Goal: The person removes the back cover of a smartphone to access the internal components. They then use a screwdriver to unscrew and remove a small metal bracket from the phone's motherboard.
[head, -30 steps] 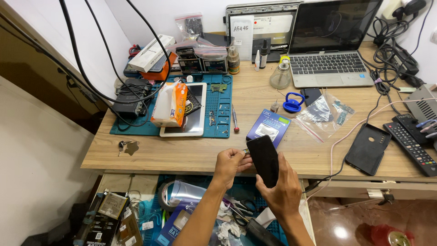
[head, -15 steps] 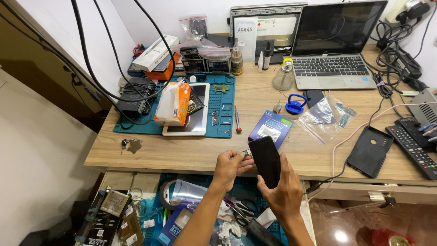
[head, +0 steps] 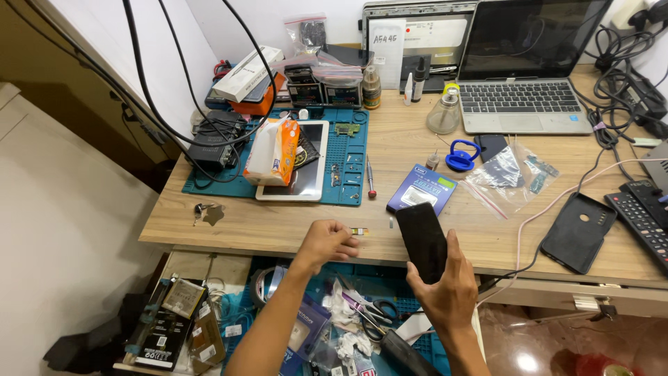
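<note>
Your right hand point(head: 445, 296) grips a black phone point(head: 422, 240) from below, fingers wrapped round its lower end, the slab tilted up and hanging over the front edge of the wooden surface point(head: 278, 223). Your left hand point(head: 325, 244) sits curled at that same edge, fingertips drawn together, and just past them lies a tiny gold-coloured tray point(head: 358, 230) on the wood; whether the fingers are pinching anything, I cannot tell. The tray is close to the fingertips and a short way left of the phone.

Right behind the phone rests a small blue box point(head: 422, 188), and further back a blue suction cup point(head: 462, 154) beside a clear glass bottle point(head: 444, 115). To the left, a blue work mat point(head: 351, 160) carries a white tablet point(head: 306, 170) with a tissue pack point(head: 273, 151) lying across it, and a red-tipped screwdriver point(head: 370, 179) lies at the mat's right edge. An open laptop point(head: 522, 83) stands at the back. Off to the right a black phone case point(head: 579, 232) lies flat, a remote control point(head: 643, 219) beside it, clear plastic bags point(head: 511, 177) nearer the middle. Black cables point(head: 139, 83) hang across the left side
</note>
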